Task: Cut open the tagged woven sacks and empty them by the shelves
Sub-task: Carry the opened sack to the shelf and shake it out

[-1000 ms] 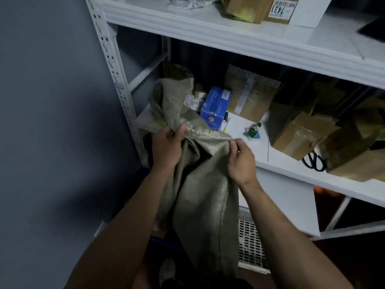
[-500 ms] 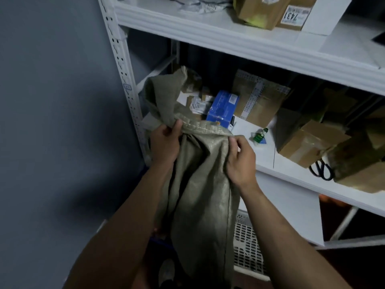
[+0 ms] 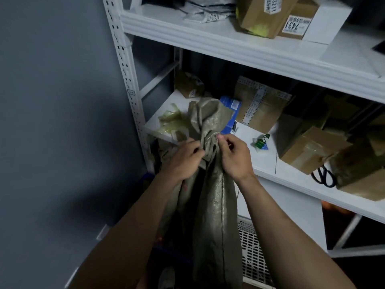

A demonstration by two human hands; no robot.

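A limp grey-green woven sack [image 3: 214, 205] hangs in front of the white shelving [image 3: 229, 49], its top flopped onto the middle shelf. My left hand [image 3: 183, 161] and my right hand [image 3: 233, 157] sit close together and both pinch the sack's stitched hem, which is bunched between them. Black scissors [image 3: 324, 176] lie on the middle shelf to the right, away from both hands. No tag shows on the sack.
A blue box [image 3: 231, 113], several taped cardboard parcels [image 3: 310, 151], a small green bottle [image 3: 261, 141] and crumpled clear tape [image 3: 173, 122] lie on the middle shelf. More parcels [image 3: 262, 15] stand on the shelf above. A white perforated crate [image 3: 252, 255] sits below. Grey wall at left.
My hands have come together, gathering the spread hem into a bunch. The sack's top has dropped lower on the shelf. The view has shifted down and left.
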